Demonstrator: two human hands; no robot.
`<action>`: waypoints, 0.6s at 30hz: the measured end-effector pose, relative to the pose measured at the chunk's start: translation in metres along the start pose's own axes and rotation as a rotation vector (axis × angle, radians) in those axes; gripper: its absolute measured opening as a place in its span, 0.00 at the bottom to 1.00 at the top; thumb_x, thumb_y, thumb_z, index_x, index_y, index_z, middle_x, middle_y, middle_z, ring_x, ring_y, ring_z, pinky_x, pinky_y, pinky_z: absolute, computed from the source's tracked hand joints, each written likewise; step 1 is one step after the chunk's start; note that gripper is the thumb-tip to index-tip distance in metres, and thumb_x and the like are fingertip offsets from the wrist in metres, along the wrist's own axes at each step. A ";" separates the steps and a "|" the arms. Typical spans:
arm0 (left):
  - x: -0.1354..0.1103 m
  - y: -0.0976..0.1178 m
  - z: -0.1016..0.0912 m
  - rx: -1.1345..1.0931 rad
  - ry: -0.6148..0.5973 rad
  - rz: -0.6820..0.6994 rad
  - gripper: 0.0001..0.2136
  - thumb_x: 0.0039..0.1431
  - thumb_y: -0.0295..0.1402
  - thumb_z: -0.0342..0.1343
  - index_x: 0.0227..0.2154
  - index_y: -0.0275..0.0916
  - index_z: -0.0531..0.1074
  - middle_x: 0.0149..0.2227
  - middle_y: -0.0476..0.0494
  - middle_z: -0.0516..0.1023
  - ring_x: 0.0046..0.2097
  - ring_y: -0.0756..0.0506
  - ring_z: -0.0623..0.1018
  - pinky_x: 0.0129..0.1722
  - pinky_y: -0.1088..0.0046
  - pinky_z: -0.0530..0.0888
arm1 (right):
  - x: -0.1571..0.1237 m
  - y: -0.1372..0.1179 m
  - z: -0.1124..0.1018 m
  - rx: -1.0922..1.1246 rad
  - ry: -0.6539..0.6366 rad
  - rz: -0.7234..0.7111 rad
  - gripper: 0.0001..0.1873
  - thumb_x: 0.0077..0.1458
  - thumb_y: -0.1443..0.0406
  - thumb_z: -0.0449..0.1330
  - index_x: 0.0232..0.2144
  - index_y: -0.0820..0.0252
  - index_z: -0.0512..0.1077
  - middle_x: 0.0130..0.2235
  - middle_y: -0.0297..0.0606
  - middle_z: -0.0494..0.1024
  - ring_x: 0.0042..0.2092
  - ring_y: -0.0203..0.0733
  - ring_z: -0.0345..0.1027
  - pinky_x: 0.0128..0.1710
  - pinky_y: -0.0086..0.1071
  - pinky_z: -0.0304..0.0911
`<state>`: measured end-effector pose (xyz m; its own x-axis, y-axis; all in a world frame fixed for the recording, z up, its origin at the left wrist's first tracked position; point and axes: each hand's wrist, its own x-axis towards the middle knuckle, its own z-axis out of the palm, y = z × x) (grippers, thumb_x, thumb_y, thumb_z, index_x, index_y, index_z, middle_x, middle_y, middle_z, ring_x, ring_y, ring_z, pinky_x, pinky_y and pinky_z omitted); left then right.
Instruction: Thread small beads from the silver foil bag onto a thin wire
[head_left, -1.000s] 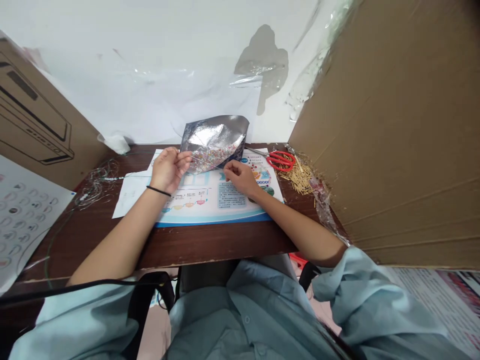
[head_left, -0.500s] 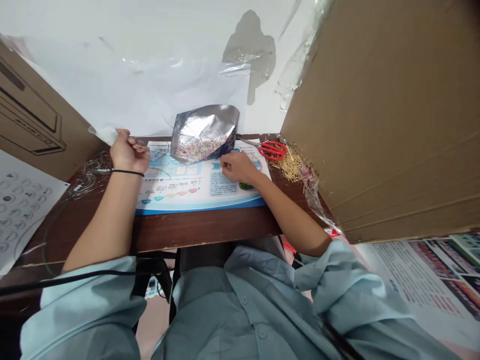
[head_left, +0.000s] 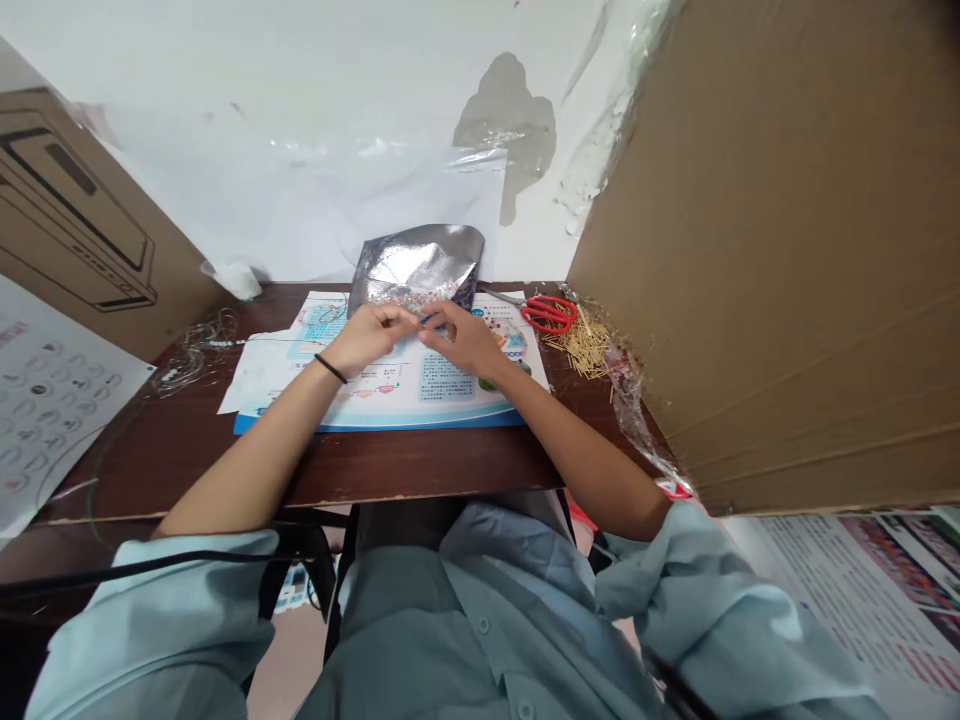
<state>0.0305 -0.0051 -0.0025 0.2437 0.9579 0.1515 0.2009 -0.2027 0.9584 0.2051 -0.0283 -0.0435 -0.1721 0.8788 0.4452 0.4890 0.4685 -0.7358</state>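
Observation:
My left hand (head_left: 373, 338) and my right hand (head_left: 466, 345) meet fingertip to fingertip just in front of a silver foil pouch (head_left: 427, 255). Both hands are closed in a pinch. Whatever lies between the fingertips is too small to make out. The pouch stands with its mouth open, and small multicoloured beads (head_left: 409, 298) show in its lower part, partly hidden by my hands. Under my hands lies a printed sheet (head_left: 442, 385) with a blue edge. To the left, a tangle of clear thread with white beads (head_left: 217, 343) rests on the brown table.
Red-handled scissors (head_left: 549, 313) lie right of the pouch, beside a heap of thin golden sticks (head_left: 583, 345) and crumpled clear plastic (head_left: 634, 410). Cardboard walls (head_left: 787, 250) rise at both sides. A crumpled white wad (head_left: 238, 280) sits at the back left.
My left hand has come from the far left, by the white wad, to meet my right hand before the pouch. The thread stretched from it no longer shows there. My right hand has barely moved.

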 end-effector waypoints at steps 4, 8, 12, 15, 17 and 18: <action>-0.004 -0.013 0.003 0.098 -0.077 0.007 0.03 0.44 0.32 0.64 0.24 0.41 0.78 0.23 0.48 0.76 0.23 0.51 0.68 0.20 0.77 0.61 | -0.002 0.002 0.008 -0.010 0.014 0.016 0.04 0.56 0.65 0.59 0.35 0.57 0.72 0.32 0.33 0.77 0.32 0.35 0.64 0.36 0.32 0.59; 0.004 -0.022 -0.012 0.120 -0.055 0.006 0.03 0.41 0.29 0.66 0.21 0.38 0.77 0.19 0.49 0.72 0.20 0.53 0.65 0.20 0.77 0.60 | -0.003 0.007 0.009 -0.094 0.055 -0.012 0.03 0.56 0.67 0.58 0.30 0.57 0.71 0.30 0.32 0.75 0.34 0.37 0.63 0.37 0.32 0.58; 0.020 -0.017 -0.033 0.361 0.102 -0.078 0.04 0.47 0.32 0.63 0.23 0.36 0.77 0.20 0.48 0.74 0.23 0.51 0.71 0.25 0.76 0.68 | -0.001 0.015 0.007 -0.122 0.091 -0.038 0.06 0.57 0.68 0.55 0.28 0.57 0.70 0.31 0.33 0.74 0.35 0.37 0.63 0.39 0.32 0.57; 0.033 -0.008 -0.034 0.674 0.053 -0.103 0.06 0.51 0.32 0.59 0.28 0.35 0.79 0.25 0.45 0.78 0.31 0.46 0.77 0.36 0.73 0.72 | 0.000 0.019 0.008 -0.131 0.147 -0.040 0.07 0.56 0.69 0.54 0.28 0.58 0.69 0.32 0.34 0.74 0.35 0.38 0.63 0.39 0.32 0.57; 0.045 -0.005 -0.027 0.863 -0.011 -0.042 0.09 0.51 0.30 0.57 0.32 0.33 0.80 0.30 0.41 0.80 0.38 0.43 0.78 0.43 0.73 0.71 | 0.000 0.020 0.009 -0.141 0.178 -0.023 0.07 0.56 0.69 0.53 0.28 0.58 0.69 0.32 0.34 0.74 0.35 0.38 0.63 0.39 0.32 0.57; 0.052 -0.005 -0.021 0.936 -0.032 -0.002 0.10 0.51 0.29 0.57 0.34 0.32 0.81 0.34 0.39 0.81 0.41 0.42 0.78 0.47 0.73 0.70 | 0.000 0.020 0.010 -0.144 0.184 -0.016 0.07 0.56 0.68 0.54 0.28 0.58 0.69 0.32 0.34 0.74 0.34 0.37 0.63 0.38 0.32 0.57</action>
<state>0.0219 0.0505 0.0053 0.2660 0.9552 0.1298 0.8798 -0.2955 0.3723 0.2066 -0.0182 -0.0635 -0.0280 0.8337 0.5515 0.6069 0.4526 -0.6533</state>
